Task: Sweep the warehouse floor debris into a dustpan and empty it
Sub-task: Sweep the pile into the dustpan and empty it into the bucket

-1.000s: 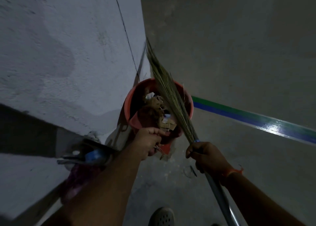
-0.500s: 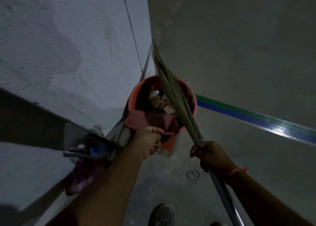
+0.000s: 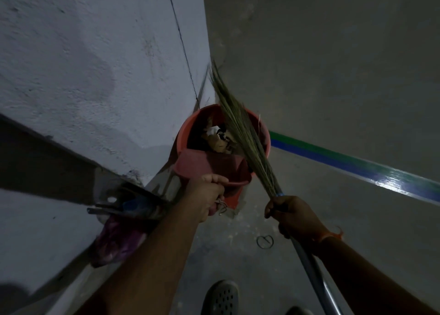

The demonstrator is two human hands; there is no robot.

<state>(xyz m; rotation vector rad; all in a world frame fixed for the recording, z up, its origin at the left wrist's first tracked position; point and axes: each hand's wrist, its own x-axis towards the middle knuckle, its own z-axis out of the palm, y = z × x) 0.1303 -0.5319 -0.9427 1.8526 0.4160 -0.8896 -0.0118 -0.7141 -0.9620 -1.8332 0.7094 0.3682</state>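
Now left hand fingers grip dustpan over bucket; right hand clutches broom

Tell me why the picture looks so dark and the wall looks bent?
Head view: dim light leaves the bucket and both arms murky; glare shines only on the floor stripe; the wide lens bows the wall; the broom tips look slightly smeared.

The broom handle runs off the bottom edge; its bristles hide part of the bucket.
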